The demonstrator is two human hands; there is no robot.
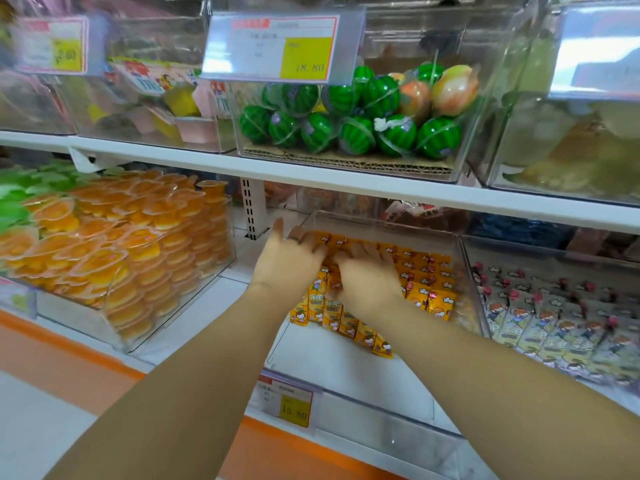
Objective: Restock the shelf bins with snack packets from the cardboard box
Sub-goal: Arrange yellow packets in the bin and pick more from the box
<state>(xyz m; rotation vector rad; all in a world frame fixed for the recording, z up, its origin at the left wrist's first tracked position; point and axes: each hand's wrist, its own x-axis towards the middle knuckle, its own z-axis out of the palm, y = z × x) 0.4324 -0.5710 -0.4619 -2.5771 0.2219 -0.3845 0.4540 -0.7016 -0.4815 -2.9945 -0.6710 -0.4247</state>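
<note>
Head view is showing both hands reaching into a clear plastic bin [375, 408] on the lower shelf, where the orange snack packets [427, 271] are lying in overlapping rows against the back and right side, with bare bin floor showing in front. The left hand [289, 263] is resting on the rear-left packets with its thumb sticking up and its fingers bending down among them; whether those fingers are pinching a packet I cannot tell. The right hand [367, 280] is lying just beside it, fingers splayed and fairly straight, pressing flat on the pile. The cardboard box is not appearing in view. These packets are looking small, light and flat, in glossy film that is probably going to slide easily, so a loose stack is likely to fan out or slump forward. Taking several at once by their long edges, squeezing them together as a bundle, is seeming wiser than lifting from a corner, while flat palms are suiting the job of squaring the rows. Pale packets [554, 327] are filling the neighbouring bin on the right.
</note>
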